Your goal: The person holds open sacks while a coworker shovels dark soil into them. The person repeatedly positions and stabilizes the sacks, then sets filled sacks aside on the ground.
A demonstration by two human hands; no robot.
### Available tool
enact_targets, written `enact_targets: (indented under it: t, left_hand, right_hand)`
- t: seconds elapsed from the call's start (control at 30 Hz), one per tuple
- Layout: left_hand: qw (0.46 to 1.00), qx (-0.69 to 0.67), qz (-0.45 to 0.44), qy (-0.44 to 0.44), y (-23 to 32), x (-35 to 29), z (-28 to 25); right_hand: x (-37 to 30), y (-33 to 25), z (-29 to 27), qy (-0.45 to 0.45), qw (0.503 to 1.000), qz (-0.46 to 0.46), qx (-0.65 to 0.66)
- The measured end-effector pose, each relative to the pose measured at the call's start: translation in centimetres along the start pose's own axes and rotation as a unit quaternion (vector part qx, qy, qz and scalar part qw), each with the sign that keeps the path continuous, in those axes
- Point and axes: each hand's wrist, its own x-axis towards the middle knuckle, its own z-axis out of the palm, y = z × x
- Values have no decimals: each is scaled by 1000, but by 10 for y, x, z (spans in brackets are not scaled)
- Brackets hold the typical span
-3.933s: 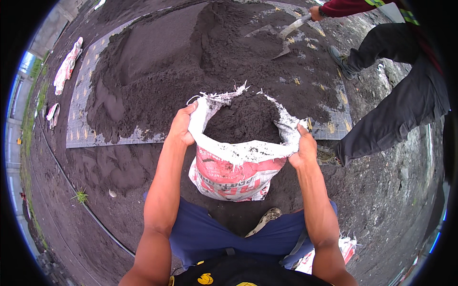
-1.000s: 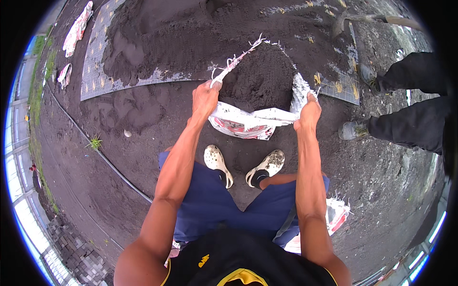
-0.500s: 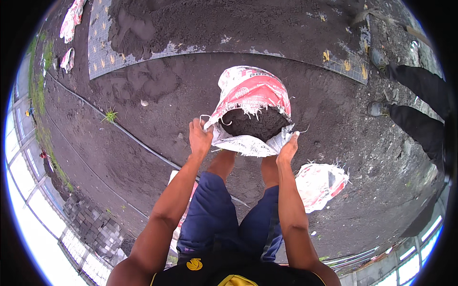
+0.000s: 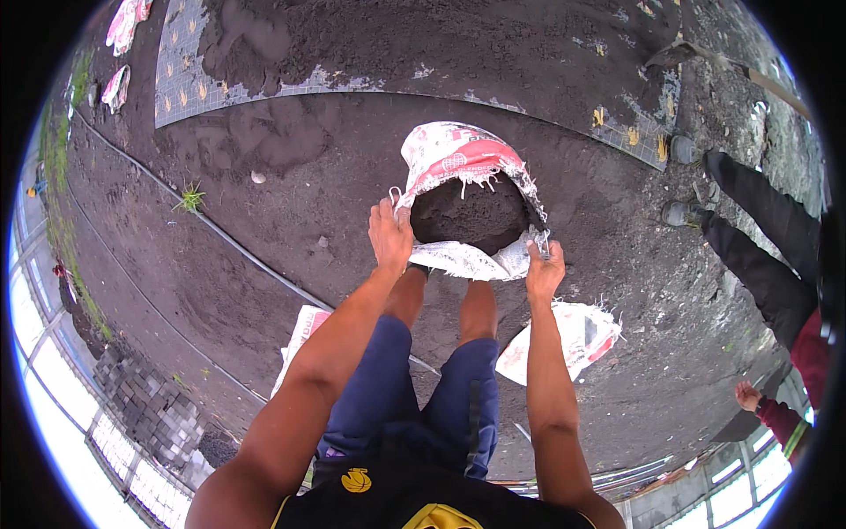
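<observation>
A woven sack [image 4: 458, 154], white with red print, is seen open-mouthed and loaded with dark soil [image 4: 463, 219] nearly to the rim. It is held in front of the person's knees, over dark ground. The left hand [image 4: 390, 236] is clamped on the left edge of the sack mouth; the right hand [image 4: 544, 271] is clamped on the right edge, where the rim is folded down. The hands are set apart by the width of the mouth.

Filling is judged to be complete or close to it, since the soil stands high in the sack. The mouth is not yet closed or tied, and the sack has not been set among any finished ones, so far as can be seen.

Two more sacks lie flat on the ground: one [image 4: 568, 339] near the right forearm, one [image 4: 304, 331] under the left forearm. A soil heap on a patterned sheet [image 4: 176, 88] lies far. A second person's dark trouser legs [image 4: 758, 229] are noted at right, with a shovel [image 4: 705, 62] beyond.
</observation>
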Motion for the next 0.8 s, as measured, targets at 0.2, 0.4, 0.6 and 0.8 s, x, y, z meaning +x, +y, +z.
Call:
enact_targets:
  t: [0.2, 0.4, 0.6, 0.8]
  left_hand:
    - [984, -66, -140, -92, -10, 0, -18]
    - [960, -143, -240, -25, 2, 6, -6]
    - [949, -58, -259, -168, 14, -5, -10]
    - [947, -105, -252, -169, 1, -2, -29]
  right_hand:
    - [-30, 0, 0, 94, 990, 63, -89]
    - [9, 9, 18, 90, 930, 343, 93]
    - [16, -12, 36, -5, 896, 423, 135]
    - [16, -33, 29, -96, 909, 368, 171]
